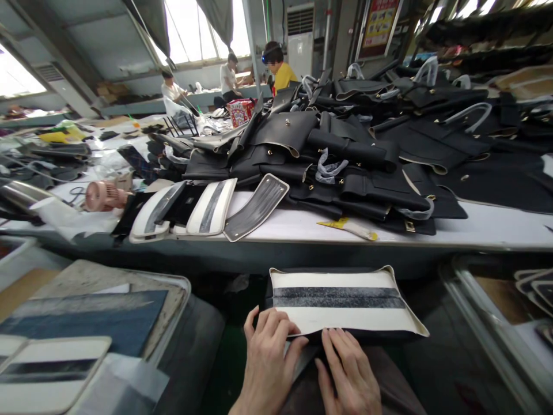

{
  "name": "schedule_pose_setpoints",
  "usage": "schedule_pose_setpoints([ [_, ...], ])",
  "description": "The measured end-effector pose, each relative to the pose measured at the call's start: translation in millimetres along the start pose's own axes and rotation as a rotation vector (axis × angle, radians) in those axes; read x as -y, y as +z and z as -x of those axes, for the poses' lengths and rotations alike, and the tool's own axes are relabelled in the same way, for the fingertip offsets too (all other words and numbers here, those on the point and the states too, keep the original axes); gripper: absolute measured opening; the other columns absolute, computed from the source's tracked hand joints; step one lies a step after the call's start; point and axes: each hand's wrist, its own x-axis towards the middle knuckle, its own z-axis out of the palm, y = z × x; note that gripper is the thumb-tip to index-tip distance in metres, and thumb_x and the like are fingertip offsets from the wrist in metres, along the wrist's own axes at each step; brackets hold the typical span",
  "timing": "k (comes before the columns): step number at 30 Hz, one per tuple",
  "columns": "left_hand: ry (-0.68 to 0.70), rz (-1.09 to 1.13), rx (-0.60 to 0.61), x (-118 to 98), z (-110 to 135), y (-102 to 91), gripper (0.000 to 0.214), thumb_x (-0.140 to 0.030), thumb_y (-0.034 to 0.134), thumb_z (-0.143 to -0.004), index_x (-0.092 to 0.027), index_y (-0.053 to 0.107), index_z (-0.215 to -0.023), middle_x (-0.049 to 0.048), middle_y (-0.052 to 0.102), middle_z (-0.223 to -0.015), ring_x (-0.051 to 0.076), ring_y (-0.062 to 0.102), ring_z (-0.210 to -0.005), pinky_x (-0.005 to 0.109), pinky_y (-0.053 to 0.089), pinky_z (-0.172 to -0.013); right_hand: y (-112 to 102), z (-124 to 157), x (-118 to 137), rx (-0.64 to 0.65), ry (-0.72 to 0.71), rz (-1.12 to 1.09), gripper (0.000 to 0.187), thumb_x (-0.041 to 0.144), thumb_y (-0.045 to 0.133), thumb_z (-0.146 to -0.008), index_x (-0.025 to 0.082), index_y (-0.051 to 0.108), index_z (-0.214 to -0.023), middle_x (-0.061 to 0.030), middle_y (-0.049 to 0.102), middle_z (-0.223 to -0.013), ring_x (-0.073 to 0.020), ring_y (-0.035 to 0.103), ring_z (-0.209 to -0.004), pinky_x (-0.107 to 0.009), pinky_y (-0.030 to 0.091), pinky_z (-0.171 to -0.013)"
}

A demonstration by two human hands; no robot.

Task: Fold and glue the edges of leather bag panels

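Note:
A black bag piece with a white panel (337, 317) rests over my lap, a dark grey stripe running along the panel. My left hand (270, 357) pinches the panel's near edge at its left part, thumb below and fingers on top. Close beside it, my right hand (345, 366) grips the same edge near the middle, fingertips on the rim and thumb underneath. Both hands are closed on the piece. Its underside is mostly hidden by the hands.
Black leather bags (345, 150) are heaped on the white table (484, 222). White striped panels (211, 207), a curved grey strip (258, 207), a yellow-handled blade (348, 227) and a pink fan (103, 196) lie along it. Bins flank me, the left holding a board (86, 276). People sit farther back.

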Motion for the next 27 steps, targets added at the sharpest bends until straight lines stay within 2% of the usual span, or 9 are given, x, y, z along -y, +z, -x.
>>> schedule_pose_setpoints([
  [5,0.017,-0.029,0.047,6.3,3.0,2.9,0.007,-0.019,0.064,-0.087,-0.023,0.059,-0.085,-0.0013,0.062,-0.093,0.021,0.055,-0.104,0.058,0.012,-0.114,5.3,-7.0,5.0,0.013,-0.06,-0.031,0.041,0.011,0.053,-0.089,-0.001,0.057,-0.128,-0.0194,0.061,-0.122,-0.0306,0.051,-0.121,-0.046,0.04,-0.101],
  [7,0.01,-0.007,0.078,7.2,3.3,3.7,0.007,-0.016,0.06,-0.088,-0.023,0.058,-0.086,0.0002,0.06,-0.094,0.021,0.056,-0.103,0.058,0.016,-0.115,6.9,-9.3,7.1,0.014,-0.083,-0.034,0.038,0.009,0.052,-0.089,-0.001,0.059,-0.125,-0.0193,0.061,-0.121,-0.0304,0.051,-0.12,-0.046,0.04,-0.101],
  [10,-0.007,0.074,0.081,10.7,5.2,3.8,0.007,-0.016,0.057,-0.089,-0.022,0.059,-0.087,0.0037,0.058,-0.102,0.022,0.056,-0.105,0.055,0.031,-0.111,8.0,-11.6,9.9,0.01,-0.106,-0.033,0.036,0.008,0.05,-0.088,-0.001,0.061,-0.121,-0.019,0.063,-0.12,-0.0299,0.052,-0.119,-0.046,0.039,-0.101],
  [13,-0.053,0.151,0.031,17.7,8.7,3.3,0.005,-0.017,0.057,-0.088,-0.021,0.059,-0.087,0.008,0.056,-0.113,0.024,0.057,-0.109,0.046,0.047,-0.101,8.2,-14.2,12.9,-0.007,-0.125,-0.03,0.033,0.007,0.049,-0.089,-0.001,0.063,-0.117,-0.019,0.064,-0.117,-0.0295,0.054,-0.117,-0.045,0.04,-0.1],
  [16,-0.102,0.197,-0.015,23.1,11.7,3.5,0.004,-0.017,0.058,-0.087,-0.02,0.057,-0.085,0.0108,0.054,-0.121,0.025,0.057,-0.114,0.039,0.052,-0.094,9.7,-18.2,17.2,-0.032,-0.119,-0.047,0.031,0.008,0.048,-0.09,0.0,0.065,-0.115,-0.0181,0.066,-0.113,-0.0286,0.056,-0.114,-0.043,0.04,-0.099],
  [19,-0.135,0.197,-0.049,22.6,13.4,6.4,0.004,-0.017,0.057,-0.087,-0.019,0.057,-0.083,0.0122,0.053,-0.125,0.026,0.055,-0.119,0.041,0.05,-0.097,13.5,-21.1,21.0,-0.049,-0.109,-0.074,0.03,0.01,0.048,-0.091,0.002,0.066,-0.113,-0.0163,0.068,-0.112,-0.0275,0.057,-0.112,-0.042,0.041,-0.098],
  [24,-0.178,0.211,-0.136,17.4,17.4,17.2,0.003,-0.017,0.055,-0.087,-0.019,0.057,-0.086,0.0136,0.05,-0.133,0.027,0.051,-0.125,0.045,0.048,-0.101,20.6,-18.7,20.9,0.0,-0.207,-0.004,0.032,0.012,0.049,-0.088,0.002,0.066,-0.114,-0.0166,0.068,-0.114,-0.0279,0.058,-0.112,-0.042,0.041,-0.098],
  [25,-0.189,0.228,-0.171,17.8,18.6,19.2,0.004,-0.017,0.056,-0.087,-0.019,0.057,-0.09,0.0133,0.049,-0.134,0.027,0.05,-0.126,0.046,0.047,-0.102,21.5,-17.8,20.7,0.01,-0.219,0.009,0.033,0.012,0.049,-0.088,0.002,0.066,-0.115,-0.0168,0.068,-0.114,-0.0279,0.058,-0.112,-0.043,0.041,-0.098],
  [27,-0.225,0.294,-0.255,21.1,21.8,22.5,0.022,-0.018,0.059,-0.086,-0.02,0.055,-0.108,0.0128,0.046,-0.139,0.027,0.049,-0.129,0.048,0.046,-0.104,22.9,-16.4,20.8,0.02,-0.228,0.03,0.034,0.013,0.051,-0.087,0.003,0.066,-0.116,-0.0168,0.068,-0.115,-0.0279,0.058,-0.112,-0.043,0.041,-0.099],
])
